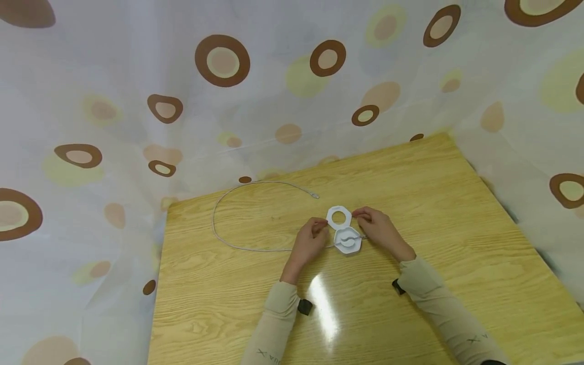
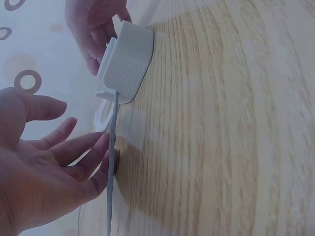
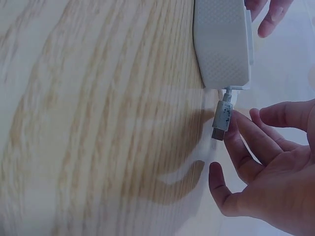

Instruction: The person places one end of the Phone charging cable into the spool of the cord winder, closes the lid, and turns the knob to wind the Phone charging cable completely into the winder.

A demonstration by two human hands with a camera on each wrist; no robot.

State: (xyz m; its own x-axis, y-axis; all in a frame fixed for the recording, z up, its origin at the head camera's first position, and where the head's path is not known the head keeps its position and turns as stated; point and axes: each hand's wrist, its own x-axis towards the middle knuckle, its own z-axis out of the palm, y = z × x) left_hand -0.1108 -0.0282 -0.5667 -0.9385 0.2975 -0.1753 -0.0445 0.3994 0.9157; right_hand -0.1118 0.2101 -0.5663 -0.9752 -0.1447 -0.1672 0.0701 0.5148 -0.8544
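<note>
A white hexagonal case sits on the wooden table, its top open and a curved S-shaped channel showing inside. Against its far side lies a white hexagonal ring-shaped cover. A thin grey cable runs through the case; its short end carries a metal-tipped USB plug at the right side. My left hand is at the ring's left edge, fingertips extended and thumb apart. My right hand is at the ring's right edge, its fingers loosely bent and thumb apart. The wrist views partly hide the ring.
The cable loops far to the left, and its other plug lies beyond the ring. A spotted curtain hangs behind the wooden table and along its sides. Light glares off the tabletop between the forearms.
</note>
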